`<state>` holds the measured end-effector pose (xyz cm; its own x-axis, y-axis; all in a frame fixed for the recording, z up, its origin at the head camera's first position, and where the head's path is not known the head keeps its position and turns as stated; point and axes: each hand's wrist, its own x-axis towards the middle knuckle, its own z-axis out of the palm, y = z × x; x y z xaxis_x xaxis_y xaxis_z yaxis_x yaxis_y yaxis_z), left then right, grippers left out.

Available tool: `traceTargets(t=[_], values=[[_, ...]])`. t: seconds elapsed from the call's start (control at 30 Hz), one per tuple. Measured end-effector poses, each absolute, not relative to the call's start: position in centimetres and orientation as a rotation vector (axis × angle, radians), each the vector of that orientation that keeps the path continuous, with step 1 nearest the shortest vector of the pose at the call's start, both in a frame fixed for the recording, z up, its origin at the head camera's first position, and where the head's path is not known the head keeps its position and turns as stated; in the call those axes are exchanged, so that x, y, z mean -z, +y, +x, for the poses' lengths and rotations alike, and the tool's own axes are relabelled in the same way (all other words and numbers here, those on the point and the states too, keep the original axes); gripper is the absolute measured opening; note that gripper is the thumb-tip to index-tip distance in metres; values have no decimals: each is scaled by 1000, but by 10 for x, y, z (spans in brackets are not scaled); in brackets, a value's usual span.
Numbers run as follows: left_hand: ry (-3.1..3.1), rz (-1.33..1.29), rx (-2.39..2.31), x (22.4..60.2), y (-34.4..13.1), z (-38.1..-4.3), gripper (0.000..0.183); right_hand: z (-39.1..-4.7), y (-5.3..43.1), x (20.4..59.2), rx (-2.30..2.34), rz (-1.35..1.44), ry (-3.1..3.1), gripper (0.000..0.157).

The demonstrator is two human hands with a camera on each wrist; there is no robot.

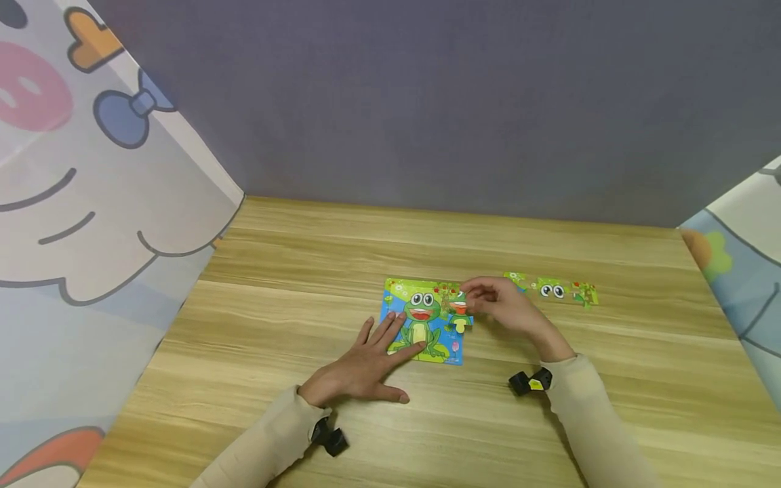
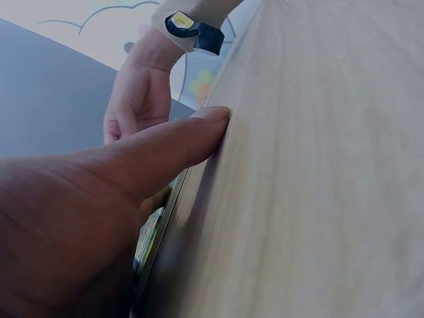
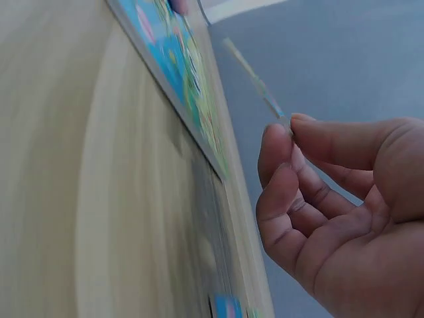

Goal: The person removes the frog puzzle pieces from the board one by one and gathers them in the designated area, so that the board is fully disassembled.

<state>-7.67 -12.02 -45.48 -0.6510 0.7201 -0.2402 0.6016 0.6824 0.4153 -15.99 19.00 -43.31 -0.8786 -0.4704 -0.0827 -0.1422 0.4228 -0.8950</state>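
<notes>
A flat square frog picture board (image 1: 450, 354) lies on the wooden table. My left hand (image 1: 365, 369) rests on its left part with fingers spread, the thumb off to the side on the tabletop. Over the board's right edge, my right hand (image 1: 502, 305) pinches a puzzle piece (image 1: 460, 313) between thumb and fingertips; it shows a red frog mouth and a rounded yellow tab. Seen edge-on in the right wrist view, the puzzle piece (image 3: 255, 78) is raised above the board (image 3: 173, 86). In the left wrist view my left thumb (image 2: 165, 142) lies along the tabletop.
Right of the board, behind my right wrist, several loose puzzle pieces lie in a row, among them one with frog eyes (image 1: 552, 290) and one with flowers (image 1: 586, 293). A grey wall (image 1: 427, 108) borders the table's far edge, and cartoon-printed panels (image 1: 128, 217) flank the sides.
</notes>
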Motion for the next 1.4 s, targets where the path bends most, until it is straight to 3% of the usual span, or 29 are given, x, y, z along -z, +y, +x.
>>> traceTargets(t=[0.77, 1.4], values=[[2511, 1046, -468, 453, -122, -76, 87, -142, 304, 431, 1576, -354, 2453, 30], [2516, 1042, -447, 453, -121, -75, 87, -135, 332, 444, 1386, -334, 2637, 28]])
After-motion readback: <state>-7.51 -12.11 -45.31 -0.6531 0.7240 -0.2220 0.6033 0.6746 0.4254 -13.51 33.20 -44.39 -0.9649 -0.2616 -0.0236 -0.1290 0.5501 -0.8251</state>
